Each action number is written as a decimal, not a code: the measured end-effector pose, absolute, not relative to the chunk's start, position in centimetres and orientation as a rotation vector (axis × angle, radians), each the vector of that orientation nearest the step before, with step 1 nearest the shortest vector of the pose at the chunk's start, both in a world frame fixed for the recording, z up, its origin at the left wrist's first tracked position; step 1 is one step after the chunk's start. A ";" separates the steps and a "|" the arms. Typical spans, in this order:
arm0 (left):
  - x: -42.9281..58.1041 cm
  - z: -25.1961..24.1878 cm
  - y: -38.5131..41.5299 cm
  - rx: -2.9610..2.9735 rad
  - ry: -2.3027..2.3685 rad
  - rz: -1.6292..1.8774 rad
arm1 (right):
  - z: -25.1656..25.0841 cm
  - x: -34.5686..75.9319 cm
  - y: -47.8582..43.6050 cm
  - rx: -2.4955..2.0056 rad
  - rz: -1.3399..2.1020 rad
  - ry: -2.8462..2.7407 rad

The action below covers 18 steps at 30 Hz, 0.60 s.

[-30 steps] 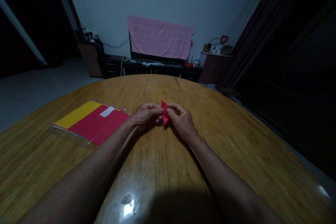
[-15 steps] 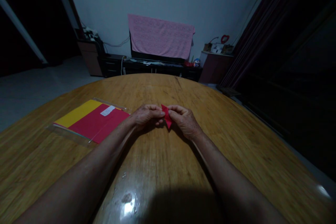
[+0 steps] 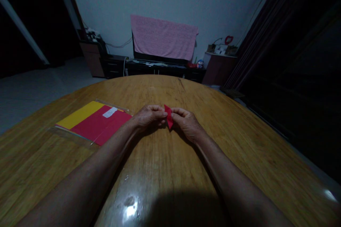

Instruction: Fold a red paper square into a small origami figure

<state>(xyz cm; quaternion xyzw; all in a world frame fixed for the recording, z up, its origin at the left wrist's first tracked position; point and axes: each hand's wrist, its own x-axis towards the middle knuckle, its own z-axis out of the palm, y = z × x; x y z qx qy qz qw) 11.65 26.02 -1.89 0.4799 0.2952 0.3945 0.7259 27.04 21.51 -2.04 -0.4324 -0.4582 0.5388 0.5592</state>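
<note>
A small folded red paper (image 3: pixel 169 117), pointed at its top and bottom ends, is held between my two hands over the middle of the table. My left hand (image 3: pixel 149 116) pinches its left side between thumb and fingers. On the other side, my right hand (image 3: pixel 186 122) grips the paper the same way, thumb on the near face. Parts of the paper are covered by the fingertips. Left of my left hand lies a clear plastic sleeve of coloured paper sheets (image 3: pixel 90 124), yellow and red on top, with a white label; my left forearm overlaps its right corner.
The round wooden table (image 3: pixel 160 170) has a glossy top. Past its far edge stand a low black cabinet (image 3: pixel 114 66), a screen covered by a pink cloth (image 3: pixel 165 37), and a side cabinet (image 3: pixel 220 67) with small items. Dark curtains (image 3: pixel 255 32) hang at the right.
The lower point of the folded red paper has swung slightly left, so the paper stands a little more upright. Both hands keep their hold in nearly the same place.
</note>
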 end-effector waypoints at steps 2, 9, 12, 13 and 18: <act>11.6 -1.9 26.1 1.056 0.663 0.851 | -2.1 27.1 21.5 -1.043 1.294 -1.101; 11.6 -1.8 25.9 1.044 0.668 0.819 | -2.2 27.3 21.5 -1.067 1.306 -1.093; 11.6 -1.5 25.7 1.028 0.653 0.842 | -1.9 27.5 21.4 -1.057 1.409 -1.090; 11.5 -1.4 25.7 1.023 0.648 0.847 | -1.8 27.6 21.3 -1.055 1.444 -1.098; 11.4 -1.3 25.8 1.080 0.684 0.810 | -1.5 27.9 21.2 -1.062 1.497 -1.159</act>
